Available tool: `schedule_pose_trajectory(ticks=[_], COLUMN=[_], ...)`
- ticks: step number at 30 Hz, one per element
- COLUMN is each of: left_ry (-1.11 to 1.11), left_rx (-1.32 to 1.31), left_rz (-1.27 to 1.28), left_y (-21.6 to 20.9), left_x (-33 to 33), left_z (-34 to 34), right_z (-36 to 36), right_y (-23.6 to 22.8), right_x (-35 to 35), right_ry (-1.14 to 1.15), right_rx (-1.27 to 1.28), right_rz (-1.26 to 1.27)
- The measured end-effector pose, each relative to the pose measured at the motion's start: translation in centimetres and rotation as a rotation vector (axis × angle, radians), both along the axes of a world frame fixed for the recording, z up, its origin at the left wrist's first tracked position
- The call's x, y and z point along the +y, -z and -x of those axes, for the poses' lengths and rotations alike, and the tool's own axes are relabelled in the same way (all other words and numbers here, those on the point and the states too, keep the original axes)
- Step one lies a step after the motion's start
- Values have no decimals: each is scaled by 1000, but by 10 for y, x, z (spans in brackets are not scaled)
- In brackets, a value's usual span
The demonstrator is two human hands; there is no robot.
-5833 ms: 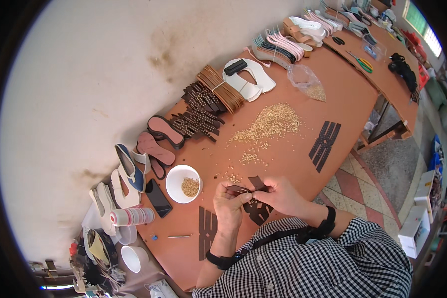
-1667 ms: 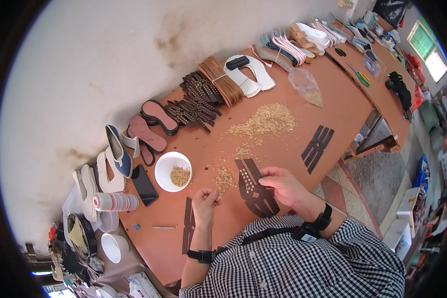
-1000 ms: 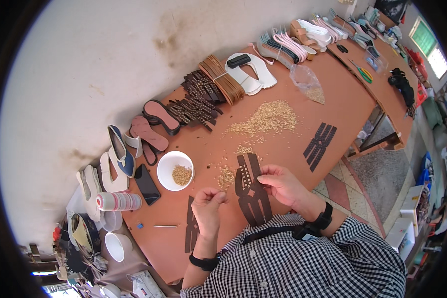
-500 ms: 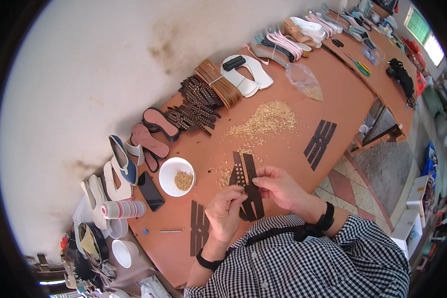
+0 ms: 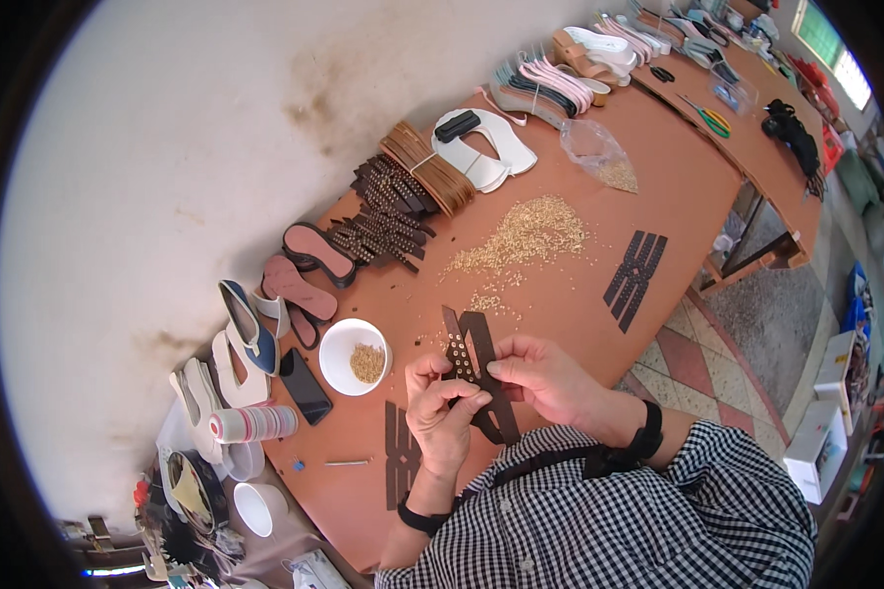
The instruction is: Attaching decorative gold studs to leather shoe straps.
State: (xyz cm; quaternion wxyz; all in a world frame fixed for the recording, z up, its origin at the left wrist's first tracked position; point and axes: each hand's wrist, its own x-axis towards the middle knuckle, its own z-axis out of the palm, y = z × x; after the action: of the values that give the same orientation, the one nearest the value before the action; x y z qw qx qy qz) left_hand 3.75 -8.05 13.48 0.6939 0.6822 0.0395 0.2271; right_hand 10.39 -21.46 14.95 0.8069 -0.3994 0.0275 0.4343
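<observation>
A dark brown slotted shoe strap piece (image 5: pixel 480 344) is held up in front of my chest, one of its bands set with gold studs. My left hand (image 5: pixel 440 417) is closed, thumb and fingertips pinching at the studded band's near part. On the other side, my right hand (image 5: pixel 548 381) grips the outer band between thumb and fingers. Whether a loose stud is between my left fingertips is too small to tell. Beyond the strap lies a heap of small gold studs (image 5: pixel 530 234), with a few scattered closer. A white bowl (image 5: pixel 336 344) with studs inside stands to the left.
Plain strap pieces lie at left (image 5: pixel 395 471) and right (image 5: pixel 636 275). Studded straps (image 5: pixel 388 211), bundled brown strips (image 5: pixel 432 169), sandals (image 5: pixel 322 253) and white shoe parts (image 5: pixel 501 157) line the wall. A phone (image 5: pixel 304 385), striped thread spool (image 5: pixel 253 423) and metal rod (image 5: pixel 347 462) sit left.
My left fingers have shifted up along the studded band, and the strap has tilted slightly. My right hand keeps its grip, a little further left. The view has moved slightly.
</observation>
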Motion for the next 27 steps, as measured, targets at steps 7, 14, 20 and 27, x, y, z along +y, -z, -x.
schedule_pose_trajectory(ticks=[7,14,20,27], left_ry=[32,82,100,146], left_rx=[5,-16,-34,72], left_rz=[114,188,249,504], left_y=[0,4,10,13], left_x=[4,3,4,5], left_z=[-1,-4,-4,-1], right_z=[1,2,3,4], right_y=[-4,-1,-5,3], right_x=[2,2,4,3], right_ry=[0,15,21,-18], right_rx=[-59,-127,-186,-325], right_rz=[-3,31,10,72])
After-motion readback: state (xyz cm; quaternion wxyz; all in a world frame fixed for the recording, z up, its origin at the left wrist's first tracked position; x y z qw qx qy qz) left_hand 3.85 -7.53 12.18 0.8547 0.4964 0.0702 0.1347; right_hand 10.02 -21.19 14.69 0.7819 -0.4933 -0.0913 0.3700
